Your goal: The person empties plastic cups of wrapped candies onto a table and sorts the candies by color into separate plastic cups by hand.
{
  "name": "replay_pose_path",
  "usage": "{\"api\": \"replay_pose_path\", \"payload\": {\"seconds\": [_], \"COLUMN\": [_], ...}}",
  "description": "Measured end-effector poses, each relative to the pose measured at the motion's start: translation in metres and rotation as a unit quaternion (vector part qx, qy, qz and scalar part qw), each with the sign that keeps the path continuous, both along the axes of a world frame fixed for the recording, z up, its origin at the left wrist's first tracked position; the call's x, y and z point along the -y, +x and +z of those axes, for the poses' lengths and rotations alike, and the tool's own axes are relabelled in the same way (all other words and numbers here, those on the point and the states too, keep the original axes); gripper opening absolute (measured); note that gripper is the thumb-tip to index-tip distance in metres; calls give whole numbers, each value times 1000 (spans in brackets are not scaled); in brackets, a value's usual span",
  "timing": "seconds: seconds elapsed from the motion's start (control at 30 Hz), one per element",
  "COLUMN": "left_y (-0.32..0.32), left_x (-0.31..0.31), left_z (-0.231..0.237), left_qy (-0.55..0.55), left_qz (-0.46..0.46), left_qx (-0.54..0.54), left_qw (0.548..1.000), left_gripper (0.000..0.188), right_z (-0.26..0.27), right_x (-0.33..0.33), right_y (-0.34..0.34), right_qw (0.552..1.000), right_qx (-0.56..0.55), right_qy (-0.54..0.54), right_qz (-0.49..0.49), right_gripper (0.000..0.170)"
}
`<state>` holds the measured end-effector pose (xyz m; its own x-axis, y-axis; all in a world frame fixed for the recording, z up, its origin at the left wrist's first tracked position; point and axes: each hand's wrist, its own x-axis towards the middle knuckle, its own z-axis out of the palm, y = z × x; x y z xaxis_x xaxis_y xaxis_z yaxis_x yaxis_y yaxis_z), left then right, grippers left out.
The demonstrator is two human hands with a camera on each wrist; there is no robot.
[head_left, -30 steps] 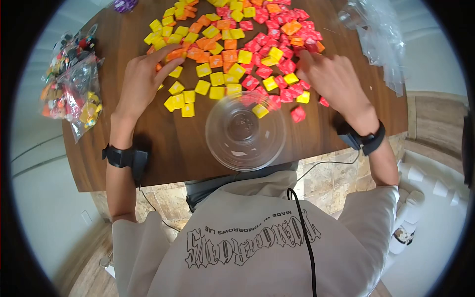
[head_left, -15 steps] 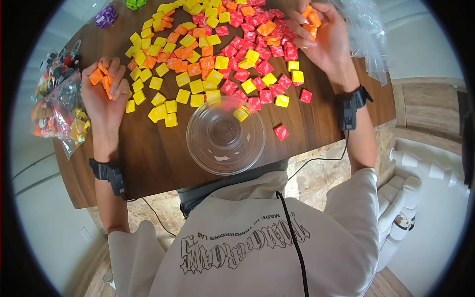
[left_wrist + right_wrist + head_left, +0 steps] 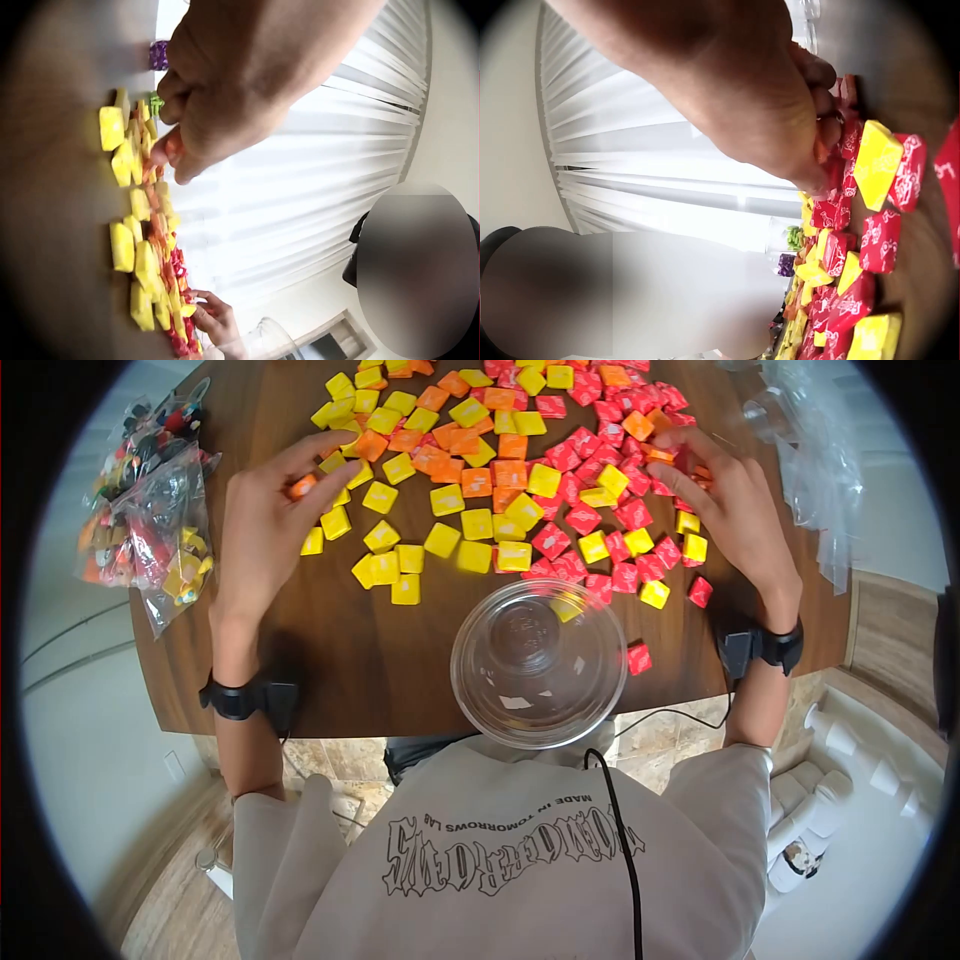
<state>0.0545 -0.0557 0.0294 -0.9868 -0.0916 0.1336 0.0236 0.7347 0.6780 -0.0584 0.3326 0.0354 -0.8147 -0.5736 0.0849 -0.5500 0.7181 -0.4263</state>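
Orange piece (image 3: 302, 487) within left fingers (image 3: 310, 450); another (image 3: 658, 454) between right fingers (image 3: 700, 445).

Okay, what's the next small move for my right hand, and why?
I'd probably have your right hand pinch the orange piece near its fingertips: that piece lies among red pieces, and both that hand and your left hand hold other orange pieces.

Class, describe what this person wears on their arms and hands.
Loose, short, off-white fabric sleeves. Each wrist has a black strap with a black, boxy device; thin black cables trail from both. The left hand and right hand are ungloved.
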Motion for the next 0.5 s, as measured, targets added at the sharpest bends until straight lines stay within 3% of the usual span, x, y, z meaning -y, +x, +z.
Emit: {"api": "replay_pose_path", "payload": {"seconds": [0.07, 0.13, 0.2, 0.33, 0.37, 0.47, 0.5], "left_y": [0, -1, -1, -3, -4, -3, -4], "left_x": [-5, -7, -12, -23, -24, -22, -20], "left_z": [-1, 0, -3, -1, -2, -4, -7], "left_qy": [-153, -179, -269, -314, -336, -364, -368], "left_qz": [-6, 8, 11, 16, 15, 11, 1], "left_qx": [-4, 19, -30, -17, -20, -30, -37], "left_qw": [988, 984, 962, 949, 942, 931, 929], "left_gripper": [28, 33, 37, 35, 34, 32, 32], "right_z": [-3, -4, -2, -2, -8, -13, -21], "right_x": [0, -1, -1, -6, -7, -7, -6], "right_y": [-1, -1, -2, -3, -6, -9, -10], "right_qw": [1000, 998, 998, 999, 998, 998, 989], "right_qx": [9, 28, 20, 34, -2, 10, 12], "right_qy": [-10, -55, -54, -17, -62, -62, -147], "right_qz": [4, -3, 7, -2, 12, -13, 1], "right_gripper": [37, 35, 34, 29, 30, 29, 31]}}
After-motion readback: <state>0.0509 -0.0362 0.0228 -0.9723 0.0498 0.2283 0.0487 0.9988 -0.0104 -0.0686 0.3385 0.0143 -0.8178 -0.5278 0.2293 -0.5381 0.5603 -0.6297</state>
